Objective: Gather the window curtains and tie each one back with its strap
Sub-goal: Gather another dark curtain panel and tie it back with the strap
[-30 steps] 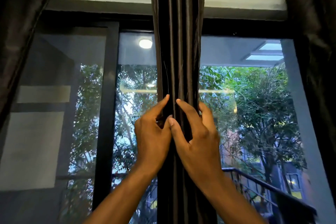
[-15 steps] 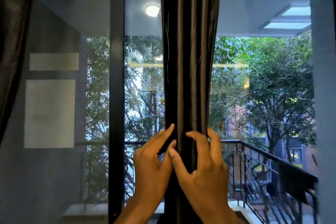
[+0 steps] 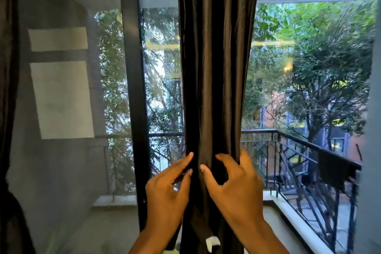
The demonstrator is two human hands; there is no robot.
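Dark curtain (image 3: pixel 212 72), bunched at mid-window, is clasped by the left hand (image 3: pixel 168 194) and right hand (image 3: pixel 235 189), close together. Gathering is judged under way; next, the strap (image 3: pixel 203 231) hanging below must be wrapped round.

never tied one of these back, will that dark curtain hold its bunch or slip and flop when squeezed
Probably floppy: the dark curtain hangs in soft vertical folds and narrows where the left hand and right hand pinch it. Its sheen suggests a smooth, likely slippery fabric, so the bunch may spread if released. It looks light for its size.
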